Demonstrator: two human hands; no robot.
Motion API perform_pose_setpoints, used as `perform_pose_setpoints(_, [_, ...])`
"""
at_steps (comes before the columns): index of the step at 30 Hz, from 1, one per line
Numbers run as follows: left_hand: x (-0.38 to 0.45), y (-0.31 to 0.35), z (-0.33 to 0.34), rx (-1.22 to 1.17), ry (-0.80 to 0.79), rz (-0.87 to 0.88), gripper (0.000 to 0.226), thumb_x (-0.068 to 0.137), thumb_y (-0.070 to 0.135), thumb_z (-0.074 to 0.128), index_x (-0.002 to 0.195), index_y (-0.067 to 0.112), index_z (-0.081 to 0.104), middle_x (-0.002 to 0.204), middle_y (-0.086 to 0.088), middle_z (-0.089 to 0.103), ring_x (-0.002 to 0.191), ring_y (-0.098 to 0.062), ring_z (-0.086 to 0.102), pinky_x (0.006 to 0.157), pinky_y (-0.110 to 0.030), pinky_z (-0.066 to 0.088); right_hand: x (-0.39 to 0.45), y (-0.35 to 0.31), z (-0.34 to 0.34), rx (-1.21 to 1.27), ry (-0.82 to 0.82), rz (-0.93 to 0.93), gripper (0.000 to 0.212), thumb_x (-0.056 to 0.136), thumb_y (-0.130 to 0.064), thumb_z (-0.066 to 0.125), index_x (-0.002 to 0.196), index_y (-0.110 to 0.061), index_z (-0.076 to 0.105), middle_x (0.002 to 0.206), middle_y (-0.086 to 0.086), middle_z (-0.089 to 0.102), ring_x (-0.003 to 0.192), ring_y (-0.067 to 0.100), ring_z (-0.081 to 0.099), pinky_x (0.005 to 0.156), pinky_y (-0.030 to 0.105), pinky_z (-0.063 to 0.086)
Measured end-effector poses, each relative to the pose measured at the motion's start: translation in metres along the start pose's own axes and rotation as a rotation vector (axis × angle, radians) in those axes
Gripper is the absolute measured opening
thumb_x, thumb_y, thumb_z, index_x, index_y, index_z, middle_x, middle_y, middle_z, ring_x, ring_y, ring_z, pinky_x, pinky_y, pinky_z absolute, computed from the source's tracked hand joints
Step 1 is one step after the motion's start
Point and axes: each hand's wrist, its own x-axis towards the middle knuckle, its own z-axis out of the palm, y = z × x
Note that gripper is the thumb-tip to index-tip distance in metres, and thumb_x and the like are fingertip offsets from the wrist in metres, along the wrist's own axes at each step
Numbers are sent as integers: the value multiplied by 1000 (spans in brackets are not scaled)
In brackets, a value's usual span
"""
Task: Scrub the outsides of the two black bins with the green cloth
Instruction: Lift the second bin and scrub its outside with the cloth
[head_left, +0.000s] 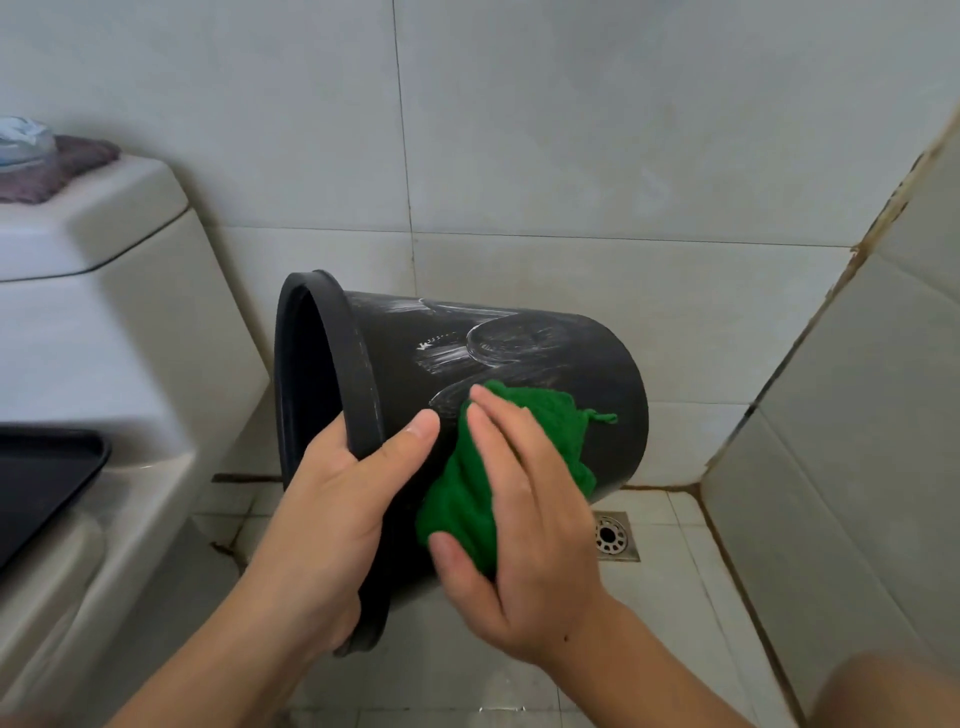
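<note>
The bin (498, 374) is held tipped on its side above the floor (675, 597), mouth to the left, so its wall faces up for scrubbing. The left hand (337, 499) grips the near rim, thumb outside, steadying it. The right hand (524, 525), fingers flat, presses the cloth (540, 421) against the near wall; soapy streaks mark the wall farther up. Only one bin shows. A toilet (104, 338) stands left, a drain (613, 538) to the right below.
</note>
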Motion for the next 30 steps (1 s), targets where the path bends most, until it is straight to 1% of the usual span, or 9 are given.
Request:
perform_pose_setpoints(4, [-1, 4, 2, -65, 7, -40, 37, 79, 18, 63, 116, 12, 69, 111, -10, 75, 102, -27, 72, 75, -30, 60, 3, 22, -8, 46, -36, 74, 72, 96, -54, 48, 137, 5, 40, 142, 20, 47, 136, 25, 45, 112, 32, 38])
perform_pose_setpoints(9, [-2, 16, -4, -69, 43, -57, 31, 74, 16, 67, 103, 17, 74, 104, -7, 77, 94, -24, 75, 68, -26, 60, 10, 34, -12, -71, 139, 313, 71, 90, -68, 48, 136, -14, 49, 129, 9, 56, 118, 21, 54, 95, 41, 49])
perform_pose_setpoints(12, [-4, 22, -4, -66, 51, -81, 25, 67, 15, 74, 91, 18, 79, 100, -8, 78, 87, -23, 76, 63, -25, 60, 13, 29, -18, -165, 76, 261, 62, 94, -67, 37, 136, -22, 48, 130, 12, 55, 117, 22, 53, 89, 37, 51])
perform_pose_setpoints(16, [-4, 28, -7, -95, 80, -124, 23, 70, 23, 60, 78, 15, 80, 91, -10, 78, 75, -22, 77, 54, -25, 58, 20, 34, -38, -163, -244, 107, 71, 94, -53, 37, 149, -9, 34, 156, 16, 29, 140, 26, 34, 109, 35, 34])
perform_pose_setpoints(20, [-5, 36, -12, -64, 35, -167, 16, 69, 19, 66, 73, 16, 81, 87, -13, 78, 69, -23, 76, 52, -27, 58, 24, 44, -51, -236, -345, -133, 68, 91, -49, 45, 145, -7, 40, 157, 17, 28, 149, 31, 19, 119, 52, 21])
perform_pose_setpoints(22, [-5, 36, -16, -49, -7, -192, 13, 69, 11, 72, 77, 14, 81, 90, -15, 78, 71, -24, 76, 54, -28, 59, 24, 47, -51, -210, -260, -237, 59, 93, -53, 48, 129, -8, 56, 143, 17, 50, 143, 32, 35, 117, 52, 27])
perform_pose_setpoints(25, [-4, 35, -19, -77, -20, -212, 23, 69, 20, 62, 79, 12, 81, 90, -16, 77, 71, -25, 76, 55, -28, 59, 24, 49, -49, -161, -105, -292, 50, 90, -54, 58, 105, -7, 59, 96, 17, 69, 103, 30, 62, 103, 45, 46])
perform_pose_setpoints(27, [-4, 34, -17, -52, -27, -205, 20, 69, 17, 63, 78, 14, 81, 89, -15, 78, 71, -24, 76, 55, -27, 59, 24, 47, -49, -206, -50, -313, 45, 87, -52, 64, 95, -8, 56, 78, 13, 64, 79, 27, 57, 87, 41, 53])
perform_pose_setpoints(30, [-2, 37, -16, -62, 9, -193, 15, 65, 10, 71, 77, 12, 80, 85, -14, 77, 66, -23, 75, 54, -27, 59, 26, 38, -55, -227, -10, -321, 41, 89, -49, 66, 92, -9, 55, 71, 12, 60, 70, 24, 51, 63, 32, 47])
